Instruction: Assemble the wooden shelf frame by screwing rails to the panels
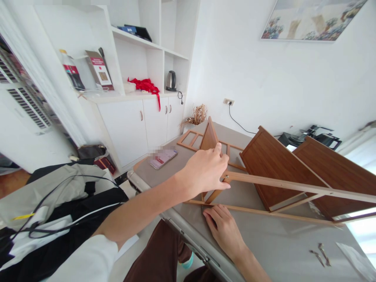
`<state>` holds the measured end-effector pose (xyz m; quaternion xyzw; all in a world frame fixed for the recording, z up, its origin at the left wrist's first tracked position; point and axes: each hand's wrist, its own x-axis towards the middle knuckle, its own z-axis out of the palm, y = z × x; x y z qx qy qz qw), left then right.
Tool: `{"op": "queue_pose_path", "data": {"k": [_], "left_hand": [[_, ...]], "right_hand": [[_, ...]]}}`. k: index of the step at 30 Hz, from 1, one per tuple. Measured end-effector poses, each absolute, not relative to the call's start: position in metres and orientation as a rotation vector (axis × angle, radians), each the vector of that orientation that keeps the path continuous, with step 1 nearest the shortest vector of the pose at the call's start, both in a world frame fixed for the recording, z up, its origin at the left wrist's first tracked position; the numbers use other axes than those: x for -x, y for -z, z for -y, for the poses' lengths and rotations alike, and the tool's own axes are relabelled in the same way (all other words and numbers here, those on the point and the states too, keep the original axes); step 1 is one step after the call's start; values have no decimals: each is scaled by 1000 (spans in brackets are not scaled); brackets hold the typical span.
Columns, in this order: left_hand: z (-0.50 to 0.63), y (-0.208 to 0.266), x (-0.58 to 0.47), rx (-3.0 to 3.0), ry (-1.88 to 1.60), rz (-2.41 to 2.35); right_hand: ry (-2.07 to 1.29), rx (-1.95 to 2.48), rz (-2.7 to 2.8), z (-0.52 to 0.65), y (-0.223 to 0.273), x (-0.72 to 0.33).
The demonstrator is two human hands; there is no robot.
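A partly assembled wooden rack (282, 182) lies on its side on the grey table (264, 250), its brown shelf panels tilted between light wooden side rails. My left hand (205, 172) is closed over the rack's near-left end, fingers around the edge of an upright panel (209, 136) and thumb by the upper rail's end, where a small metal fitting shows. Beside the lower rail (252, 212), my right hand (223, 229) rests low at the table edge. Its fingers are curled together near the rail's end; whatever small thing they pinch is hidden.
A phone (163, 158) lies left of the rack. Several screws (324, 254) and a clear plastic bag (355, 256) lie at the right. Behind the rack stands a black appliance (323, 137) by the wall. White cabinets (123, 125) stand beyond; cables (58, 223) lie at lower left.
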<state>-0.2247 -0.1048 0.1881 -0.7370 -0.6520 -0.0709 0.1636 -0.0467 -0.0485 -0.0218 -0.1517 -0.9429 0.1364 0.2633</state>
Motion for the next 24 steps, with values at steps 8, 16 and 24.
{"op": "queue_pose_path", "data": {"k": [8, 16, 24], "left_hand": [[107, -193, 224, 2108, 186, 1871], [105, -190, 224, 2105, 197, 1863], [105, -190, 224, 2094, 186, 1851]], "right_hand": [[-402, 467, 2527, 45, 24, 42], [-448, 465, 2530, 45, 21, 42], [-545, 385, 2591, 49, 16, 42]]}}
